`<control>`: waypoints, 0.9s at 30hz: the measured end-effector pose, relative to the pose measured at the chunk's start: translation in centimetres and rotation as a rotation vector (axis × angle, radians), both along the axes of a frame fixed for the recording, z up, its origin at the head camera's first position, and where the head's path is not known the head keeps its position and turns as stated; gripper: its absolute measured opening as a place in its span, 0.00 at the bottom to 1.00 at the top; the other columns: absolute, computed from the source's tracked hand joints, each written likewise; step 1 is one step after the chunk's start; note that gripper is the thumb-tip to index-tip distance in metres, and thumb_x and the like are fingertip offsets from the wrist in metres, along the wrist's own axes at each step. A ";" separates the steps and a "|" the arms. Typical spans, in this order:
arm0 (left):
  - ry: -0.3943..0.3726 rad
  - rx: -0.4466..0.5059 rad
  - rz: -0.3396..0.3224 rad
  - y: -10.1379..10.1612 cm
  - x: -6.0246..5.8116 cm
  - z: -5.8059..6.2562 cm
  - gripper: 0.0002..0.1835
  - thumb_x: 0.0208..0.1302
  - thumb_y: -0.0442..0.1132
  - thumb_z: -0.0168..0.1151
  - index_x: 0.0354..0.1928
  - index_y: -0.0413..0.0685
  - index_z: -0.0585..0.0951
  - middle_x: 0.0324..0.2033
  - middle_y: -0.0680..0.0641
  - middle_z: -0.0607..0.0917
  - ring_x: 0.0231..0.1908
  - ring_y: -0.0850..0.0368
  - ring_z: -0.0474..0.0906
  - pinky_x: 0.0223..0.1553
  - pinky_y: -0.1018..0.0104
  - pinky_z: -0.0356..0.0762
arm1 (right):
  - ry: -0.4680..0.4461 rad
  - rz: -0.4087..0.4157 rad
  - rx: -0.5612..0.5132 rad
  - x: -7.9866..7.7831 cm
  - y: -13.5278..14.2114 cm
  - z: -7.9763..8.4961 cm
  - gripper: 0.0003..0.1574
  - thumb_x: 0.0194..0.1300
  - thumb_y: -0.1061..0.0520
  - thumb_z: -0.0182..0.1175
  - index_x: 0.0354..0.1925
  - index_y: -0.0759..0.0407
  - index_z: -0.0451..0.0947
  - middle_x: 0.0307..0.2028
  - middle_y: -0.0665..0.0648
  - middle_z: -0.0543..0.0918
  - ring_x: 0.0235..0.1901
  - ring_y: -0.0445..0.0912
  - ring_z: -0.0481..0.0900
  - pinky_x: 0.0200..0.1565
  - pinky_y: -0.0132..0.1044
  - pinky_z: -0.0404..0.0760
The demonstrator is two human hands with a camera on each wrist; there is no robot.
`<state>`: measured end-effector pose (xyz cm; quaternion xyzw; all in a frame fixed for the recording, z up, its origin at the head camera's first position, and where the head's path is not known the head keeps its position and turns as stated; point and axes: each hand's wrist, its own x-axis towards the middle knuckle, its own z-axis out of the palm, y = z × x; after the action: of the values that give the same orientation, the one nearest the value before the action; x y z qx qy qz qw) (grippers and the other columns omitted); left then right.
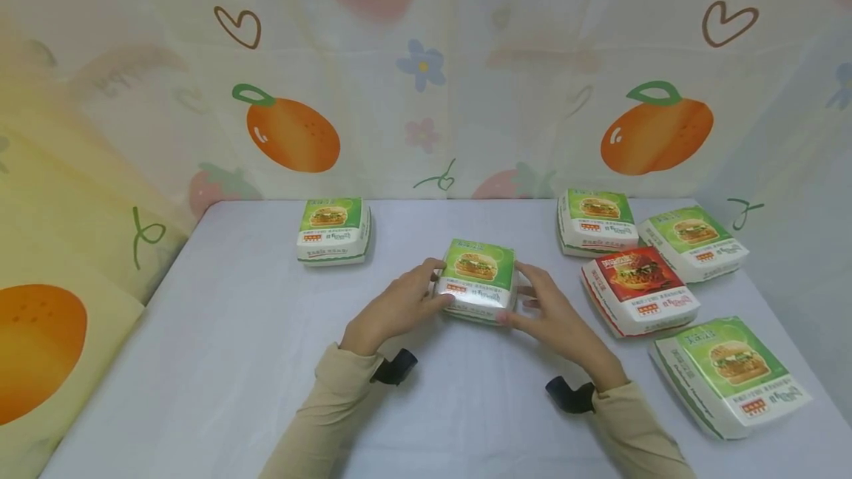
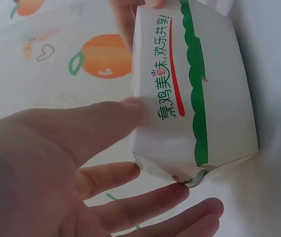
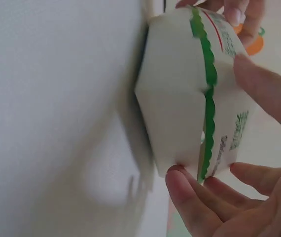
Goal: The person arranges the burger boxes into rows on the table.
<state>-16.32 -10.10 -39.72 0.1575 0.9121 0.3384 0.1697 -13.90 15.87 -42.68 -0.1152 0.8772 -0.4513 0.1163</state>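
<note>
A green-and-white burger box (image 1: pixel 478 276) is between the two hands near the middle of the table. My left hand (image 1: pixel 401 304) holds its left side, thumb against the front face and fingertips at the left edge and corner. On the opposite side my right hand (image 1: pixel 554 315) grips it, thumb near the front right corner and fingers along the right side. The left wrist view shows the box's front wall (image 2: pixel 180 89) with printed writing and a green scalloped edge. In the right wrist view a shadow lies beside the box's underside (image 3: pixel 167 113); whether it touches the table, I cannot tell.
Another green burger box (image 1: pixel 333 231) stands at the back left of the white table (image 1: pixel 220 361). On the right are a red burger box (image 1: pixel 640 290) and several green ones, including a box (image 1: pixel 732 375) near the right edge. A patterned cloth (image 1: pixel 426 139) hangs behind.
</note>
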 end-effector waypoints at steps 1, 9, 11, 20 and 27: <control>0.001 0.001 0.005 -0.1 0.0 0.0 0.30 0.71 0.46 0.60 0.70 0.44 0.65 0.62 0.36 0.77 0.61 0.45 0.75 0.61 0.47 0.76 | 0.003 -0.004 -0.005 0.0 -0.1 0.0 0.58 0.61 0.45 0.69 0.77 0.60 0.48 0.73 0.69 0.57 0.65 0.66 0.70 0.63 0.58 0.75; 0.010 -0.003 0.050 -0.5 -0.2 -0.2 0.31 0.70 0.44 0.61 0.71 0.45 0.64 0.61 0.36 0.78 0.58 0.45 0.78 0.55 0.50 0.79 | 0.026 -0.035 -0.022 -0.4 -1.1 -0.6 0.50 0.66 0.47 0.65 0.75 0.59 0.53 0.70 0.67 0.62 0.63 0.62 0.73 0.61 0.54 0.77; 0.015 -0.006 0.064 -0.6 -0.2 -0.1 0.32 0.70 0.44 0.61 0.71 0.44 0.64 0.61 0.36 0.78 0.58 0.44 0.78 0.55 0.50 0.79 | 0.039 -0.032 -0.033 -0.5 -1.4 -0.7 0.49 0.66 0.48 0.65 0.75 0.60 0.53 0.70 0.67 0.62 0.63 0.62 0.73 0.62 0.53 0.77; 0.001 0.028 0.151 -1.4 -0.8 -0.5 0.34 0.70 0.45 0.61 0.74 0.47 0.61 0.64 0.38 0.76 0.56 0.46 0.78 0.54 0.52 0.80 | 0.088 -0.011 -0.082 -2.0 -3.0 -1.1 0.46 0.69 0.53 0.62 0.75 0.64 0.51 0.72 0.70 0.60 0.64 0.65 0.72 0.63 0.54 0.76; 0.032 0.116 0.183 -2.1 -1.8 -1.7 0.34 0.71 0.42 0.59 0.74 0.44 0.61 0.64 0.39 0.74 0.55 0.46 0.78 0.54 0.53 0.81 | 0.097 -0.023 -0.094 -3.3 -4.0 -1.2 0.46 0.69 0.53 0.61 0.75 0.63 0.51 0.73 0.70 0.59 0.65 0.64 0.72 0.64 0.52 0.76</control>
<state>-18.15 -12.23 -41.40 0.0884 0.9042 0.4021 0.1139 -17.18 11.85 -43.89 -0.1320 0.8609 -0.4873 0.0631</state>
